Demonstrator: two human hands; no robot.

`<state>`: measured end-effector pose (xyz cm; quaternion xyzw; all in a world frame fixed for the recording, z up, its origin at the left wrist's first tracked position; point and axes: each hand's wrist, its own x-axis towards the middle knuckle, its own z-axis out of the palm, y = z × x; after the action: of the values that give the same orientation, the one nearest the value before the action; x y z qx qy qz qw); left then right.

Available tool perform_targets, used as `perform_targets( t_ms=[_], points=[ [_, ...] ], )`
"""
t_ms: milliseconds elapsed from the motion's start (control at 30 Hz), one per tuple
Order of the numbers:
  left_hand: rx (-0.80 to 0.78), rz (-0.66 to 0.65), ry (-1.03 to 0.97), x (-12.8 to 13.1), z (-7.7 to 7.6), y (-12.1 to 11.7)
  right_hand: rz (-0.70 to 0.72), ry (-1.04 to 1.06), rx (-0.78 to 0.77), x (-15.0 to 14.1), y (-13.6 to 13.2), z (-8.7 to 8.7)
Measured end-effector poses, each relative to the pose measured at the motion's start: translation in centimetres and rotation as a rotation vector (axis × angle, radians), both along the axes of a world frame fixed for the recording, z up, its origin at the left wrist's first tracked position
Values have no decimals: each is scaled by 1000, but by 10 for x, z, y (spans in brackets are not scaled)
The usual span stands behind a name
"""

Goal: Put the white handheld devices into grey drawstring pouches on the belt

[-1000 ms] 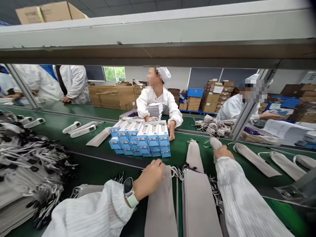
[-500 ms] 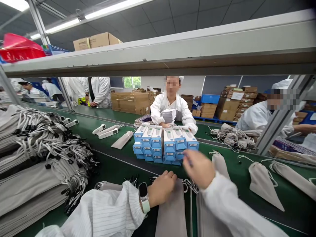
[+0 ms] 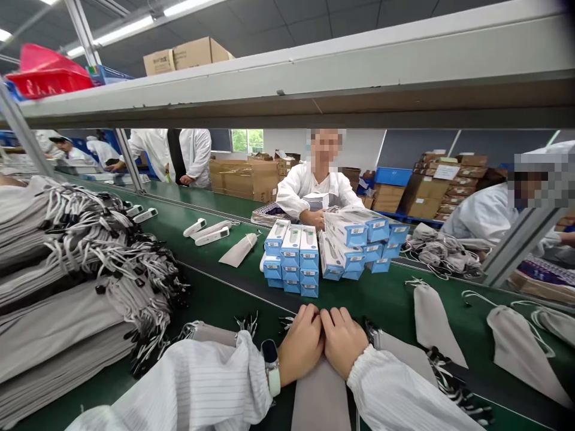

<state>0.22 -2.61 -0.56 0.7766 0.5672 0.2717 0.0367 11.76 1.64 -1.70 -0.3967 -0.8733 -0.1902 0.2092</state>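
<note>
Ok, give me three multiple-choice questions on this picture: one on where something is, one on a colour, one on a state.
1. Where do both hands rest? A on a grey pouch B on the blue boxes C on the shelf
2. What colour is the belt? A red B green C white
3. How are the hands? A far apart B side by side C raised

A: left hand and right hand press the grey pouch.
B: the belt is green.
C is wrong; B: the knuckles touch.

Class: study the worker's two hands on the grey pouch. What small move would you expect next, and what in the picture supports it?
Probably lifting the top grey pouch off its pile: the left hand and right hand rest side by side on its upper end, fingers curled over it.
</note>
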Motion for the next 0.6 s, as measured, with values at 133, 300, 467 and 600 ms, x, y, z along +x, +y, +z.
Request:
perform_targets(
  t_ms=[133, 300, 467, 600],
  points=[
    [-2, -15, -20, -1, 1, -1, 1, 5, 5, -2, -2, 1],
    [-13, -2, -32, -1, 0, -1, -14, 19, -21, -2, -1, 1],
    [-17, 8, -39, -1, -1, -2, -20, 41, -46, -2, -3, -1],
    [-40, 31, -24, 0, -1, -2, -7, 55, -45, -2, -1, -2]
  ],
)
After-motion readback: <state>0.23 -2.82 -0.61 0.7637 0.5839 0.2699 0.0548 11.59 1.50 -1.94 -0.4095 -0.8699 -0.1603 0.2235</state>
